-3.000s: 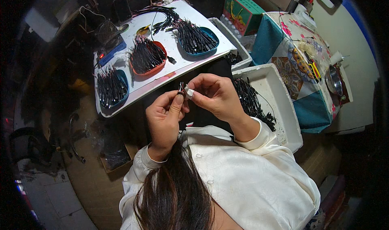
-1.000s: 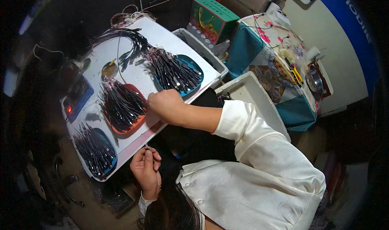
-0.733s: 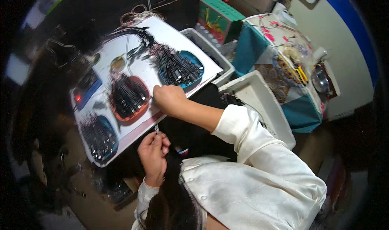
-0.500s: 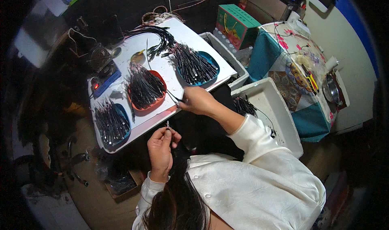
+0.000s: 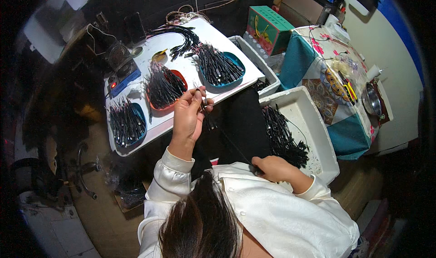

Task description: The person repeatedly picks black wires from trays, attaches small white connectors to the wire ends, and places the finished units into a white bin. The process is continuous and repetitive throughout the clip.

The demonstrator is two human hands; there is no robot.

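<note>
My left hand (image 5: 187, 119) is raised at the table's front edge, thumb and fingertips pinching a black cable (image 5: 236, 147) near its end. A thin bare tip sticks up above the fingers. The cable runs down across my dark lap to my right hand (image 5: 278, 171), closed around its other part close to my body. Just beyond my left hand stands a red-orange bowl (image 5: 181, 77) full of short black cables (image 5: 164, 86). Similar cables fill a blue bowl (image 5: 239, 67) on the right and another blue bowl (image 5: 141, 113) on the left.
The bowls stand on a white table (image 5: 213, 31), with loose cables behind them. A blue device (image 5: 126, 81) with a red light sits at its left edge. Right of me, a white foam box (image 5: 320, 135) holds black cables. Farther right is a cloth-covered table (image 5: 299, 60) with a metal bowl (image 5: 372, 99).
My left hand has moved up and forward to the red-orange bowl's edge. My right hand has drawn back from the table to my right side, and the cable now stretches between both hands.
</note>
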